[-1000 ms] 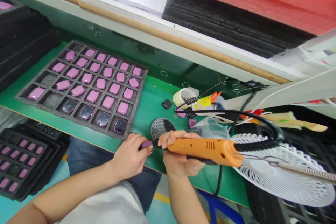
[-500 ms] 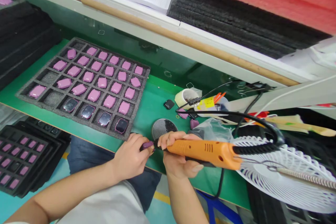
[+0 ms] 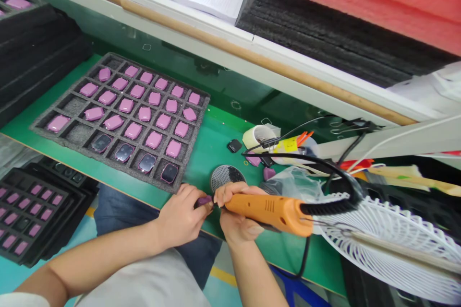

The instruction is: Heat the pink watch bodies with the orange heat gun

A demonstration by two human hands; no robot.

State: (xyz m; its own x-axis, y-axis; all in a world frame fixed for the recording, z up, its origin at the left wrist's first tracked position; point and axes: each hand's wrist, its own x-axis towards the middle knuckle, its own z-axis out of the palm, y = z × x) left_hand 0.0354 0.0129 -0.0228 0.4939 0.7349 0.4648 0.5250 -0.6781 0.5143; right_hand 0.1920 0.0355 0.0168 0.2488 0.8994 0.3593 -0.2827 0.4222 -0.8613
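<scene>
My left hand (image 3: pixel 183 215) is closed around a small purple watch case (image 3: pixel 203 201) at the bench's front edge. In my right hand (image 3: pixel 236 220) lies an orange electric screwdriver (image 3: pixel 270 210), held nearly level, with its nose toward the watch case. My fingers hide the tip, so whether it touches the case I cannot tell. To the left rests a grey foam tray (image 3: pixel 81 133) with purple watch cases in most of its compartments. Several in the front row show dark glossy faces, such as this watch (image 3: pixel 169 173). Just beyond my hands sits a round perforated metal dish (image 3: pixel 227 177).
A white plastic basket (image 3: pixel 382 249) stands to the right. Behind the dish are a small cream cup (image 3: pixel 257 136), a black square piece (image 3: pixel 234 145) and a clear bag (image 3: pixel 297 183). The screwdriver's black cable (image 3: pixel 334 165) loops overhead. Stacked black trays (image 3: pixel 39 57) rise at the left.
The screwdriver's rear end has swung a little left and down in view. Both hands still hold the same things, and the whole view has shifted slightly.
</scene>
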